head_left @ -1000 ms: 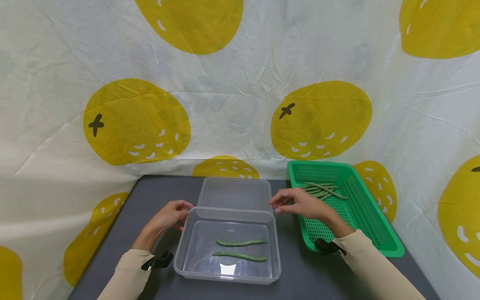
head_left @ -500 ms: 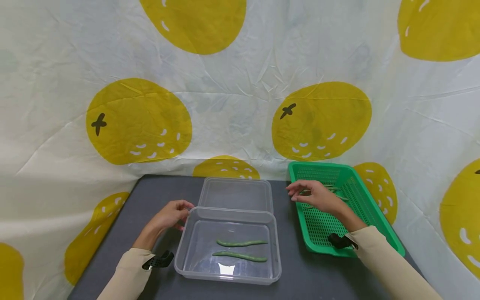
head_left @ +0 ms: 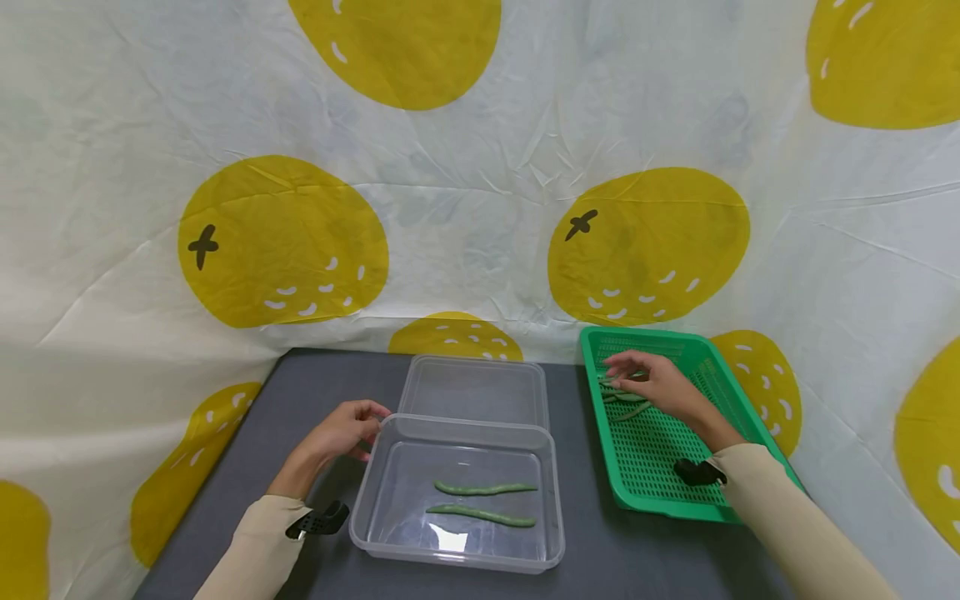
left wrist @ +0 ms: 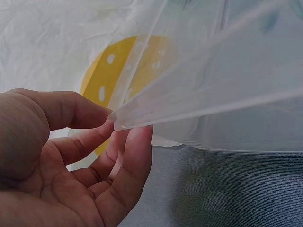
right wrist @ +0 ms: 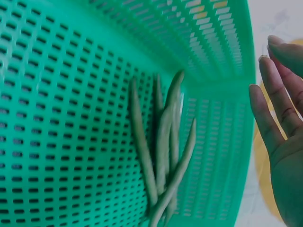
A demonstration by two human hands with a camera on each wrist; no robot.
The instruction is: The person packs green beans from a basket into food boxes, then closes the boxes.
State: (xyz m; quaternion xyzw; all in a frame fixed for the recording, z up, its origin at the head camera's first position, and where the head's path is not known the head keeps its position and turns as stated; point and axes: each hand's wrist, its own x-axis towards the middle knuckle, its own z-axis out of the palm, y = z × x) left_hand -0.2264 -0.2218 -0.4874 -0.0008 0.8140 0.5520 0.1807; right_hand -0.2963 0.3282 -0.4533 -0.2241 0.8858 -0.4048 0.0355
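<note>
My left hand (head_left: 341, 433) pinches the back left corner of a clear plastic container (head_left: 365, 483); in the left wrist view, thumb and fingertips meet at its rim (left wrist: 142, 123). Two green beans, an upper bean (head_left: 483, 489) and a lower bean (head_left: 480, 515), lie apart and roughly parallel on the container's floor. My right hand (head_left: 663, 387) hovers over the left side of a green perforated basket (head_left: 637, 502), fingers loosely bent and holding nothing. Beneath it lies a loose pile of green beans (right wrist: 163, 142), partly hidden by the hand in the head view.
A flat clear lid (head_left: 476, 387) lies on the dark grey table (head_left: 330, 375) behind the container. The basket stands to the container's right, a strip of table between them. A white cloth (head_left: 465, 225) printed with yellow fruit hangs behind the table.
My right hand has moved right, from beside the container's back right corner to over the bean pile in the basket. The left hand keeps its hold on the container's corner.
</note>
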